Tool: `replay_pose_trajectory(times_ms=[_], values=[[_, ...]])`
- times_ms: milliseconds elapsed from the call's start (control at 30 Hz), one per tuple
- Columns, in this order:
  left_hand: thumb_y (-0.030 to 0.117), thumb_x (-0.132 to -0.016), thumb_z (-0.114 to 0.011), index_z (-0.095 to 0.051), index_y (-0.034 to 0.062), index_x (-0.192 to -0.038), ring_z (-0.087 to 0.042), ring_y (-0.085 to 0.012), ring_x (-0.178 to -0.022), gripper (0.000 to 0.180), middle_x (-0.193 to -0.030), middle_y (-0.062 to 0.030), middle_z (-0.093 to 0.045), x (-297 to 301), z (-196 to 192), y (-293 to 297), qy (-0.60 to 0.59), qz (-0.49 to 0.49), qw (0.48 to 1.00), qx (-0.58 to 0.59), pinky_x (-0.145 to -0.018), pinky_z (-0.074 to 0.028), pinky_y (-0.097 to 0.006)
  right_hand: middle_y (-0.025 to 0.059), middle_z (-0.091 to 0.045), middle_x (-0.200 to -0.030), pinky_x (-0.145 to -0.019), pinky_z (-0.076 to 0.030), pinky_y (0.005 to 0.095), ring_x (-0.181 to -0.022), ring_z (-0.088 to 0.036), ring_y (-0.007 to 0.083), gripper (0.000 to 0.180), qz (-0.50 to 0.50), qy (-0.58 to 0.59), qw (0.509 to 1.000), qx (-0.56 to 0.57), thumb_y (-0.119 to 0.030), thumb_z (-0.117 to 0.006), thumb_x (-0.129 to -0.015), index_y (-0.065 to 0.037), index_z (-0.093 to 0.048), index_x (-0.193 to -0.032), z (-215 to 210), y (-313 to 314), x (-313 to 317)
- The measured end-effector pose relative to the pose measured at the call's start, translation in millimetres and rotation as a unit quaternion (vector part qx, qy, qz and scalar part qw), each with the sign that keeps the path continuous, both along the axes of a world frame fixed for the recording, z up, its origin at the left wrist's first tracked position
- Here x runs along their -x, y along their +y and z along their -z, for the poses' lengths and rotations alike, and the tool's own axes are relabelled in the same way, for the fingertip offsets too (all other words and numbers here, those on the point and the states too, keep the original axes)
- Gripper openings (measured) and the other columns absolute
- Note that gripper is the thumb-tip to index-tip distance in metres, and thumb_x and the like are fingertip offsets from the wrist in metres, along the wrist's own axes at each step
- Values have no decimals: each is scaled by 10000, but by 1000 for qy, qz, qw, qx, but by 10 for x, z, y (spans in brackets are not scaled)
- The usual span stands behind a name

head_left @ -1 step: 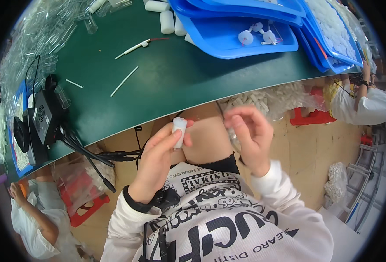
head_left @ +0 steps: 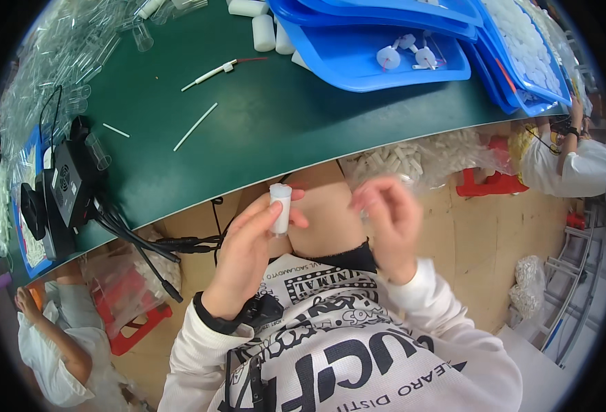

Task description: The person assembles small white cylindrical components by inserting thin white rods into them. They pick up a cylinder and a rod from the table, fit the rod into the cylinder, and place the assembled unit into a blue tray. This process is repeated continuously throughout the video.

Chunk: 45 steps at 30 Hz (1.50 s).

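Note:
My left hand (head_left: 248, 233) is closed around a small white cylinder (head_left: 280, 209), held upright over my lap. A translucent, wider rim shows at its top, and a thin nub shows at its bottom. Something red peeks out beside the fingers near that rim. To its right, my right hand (head_left: 393, 230) is raised with its fingers curled toward the thumb. Motion smears the fingertips, and whatever lies between them cannot be made out. The green table (head_left: 248, 144) begins just beyond both hands.
On the table lie a thin white stick (head_left: 195, 127), a white rod with a red thread (head_left: 210, 74), clear tubes (head_left: 63, 62) and a black device (head_left: 73, 182) with cables. Blue trays (head_left: 358, 75) are stacked at the far right. Co-workers sit at both sides; a bag of white pieces (head_left: 406, 161) stands below the table edge.
My right hand has shifted slightly left and down. The white cylinder in my left hand has tipped a little more upright.

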<state>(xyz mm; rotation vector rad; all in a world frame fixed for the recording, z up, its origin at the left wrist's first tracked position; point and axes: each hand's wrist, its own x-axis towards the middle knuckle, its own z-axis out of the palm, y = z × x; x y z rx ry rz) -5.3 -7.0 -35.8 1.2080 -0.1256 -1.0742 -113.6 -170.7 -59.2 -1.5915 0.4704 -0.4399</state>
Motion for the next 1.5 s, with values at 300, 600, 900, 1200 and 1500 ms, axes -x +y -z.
replay_pose_trajectory(times_ms=[300,600,900,1200,1500], values=[[273,-950,-363,-491,-31,-1112,-577,-183,-889,368,-1104,-212,-602,-56,-82,-52,6,-20,999,-29,-791,-436,-294,54,-523,-587,-489,-392,271,-517,-524,142,336,-127,112,979,-113,-283,-443,-956,22,-578,-909,-127,598,-258],[203,-942,-388,-495,-104,-1111,-591,-309,-1027,367,-1096,-206,-581,-101,-111,-52,22,-24,999,-22,-845,-479,-351,98,-553,-596,-480,-409,312,-505,-553,205,299,-23,154,971,-184,-221,-409,-967,24,-541,-856,-239,862,-327],[203,-940,-380,-500,-121,-1096,-580,-338,-1037,378,-1043,-259,-601,-49,-228,-129,79,-84,993,-19,-944,-408,-402,108,-509,-552,-433,-392,315,-444,-516,219,314,-50,188,966,-167,-225,-407,-971,35,-535,-849,-411,754,-341],[254,-930,-416,-561,-97,-1015,-643,-198,-734,389,-900,-229,-652,-204,-360,-119,55,-13,991,-122,-586,-511,-241,-14,-332,-543,-427,-425,240,-431,-350,78,514,-30,176,885,-429,-414,-276,-986,-22,-449,-700,-516,839,-445],[302,-939,-401,-550,-86,-1055,-605,-163,-766,431,-961,-207,-650,-74,-286,-168,53,-68,994,-66,-731,-470,-255,-4,-392,-584,-399,-405,234,-448,-419,86,503,-103,198,907,-357,-396,-325,-980,-7,-471,-696,-492,574,-411]])
